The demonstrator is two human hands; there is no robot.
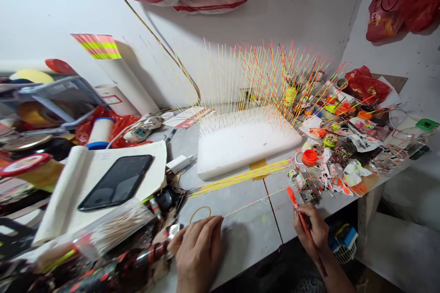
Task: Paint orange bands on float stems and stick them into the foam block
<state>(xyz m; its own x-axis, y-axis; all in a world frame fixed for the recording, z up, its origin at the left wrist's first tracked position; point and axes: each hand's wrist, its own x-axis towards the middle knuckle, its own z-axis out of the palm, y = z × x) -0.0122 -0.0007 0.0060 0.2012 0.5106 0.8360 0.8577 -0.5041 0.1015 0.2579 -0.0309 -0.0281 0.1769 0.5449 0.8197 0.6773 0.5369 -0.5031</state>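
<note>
My right hand (312,226) is closed around a paintbrush (304,224), whose bristles are coated in bright orange-red paint. The brush tip is close to the far end of a thin pale stick (254,203) with pinkish and yellowish stretches; I cannot tell if they touch. At the stick's near end, the fingers of my left hand (199,249) are pinched together around it. Just left of that hand lies a dark, paint-spotted power tool (120,268) with a metal chuck end. Beyond both hands, a bundle of yellow-and-orange sticks (237,177) lies along the white foam block (247,144).
Many thin painted sticks (271,78) stand upright in the foam block. Paint pots, including an orange cap (310,157), and stained scraps crowd the right. A phone (117,181) rests on an open notebook (74,192) at left, near bagged cotton swabs (117,229).
</note>
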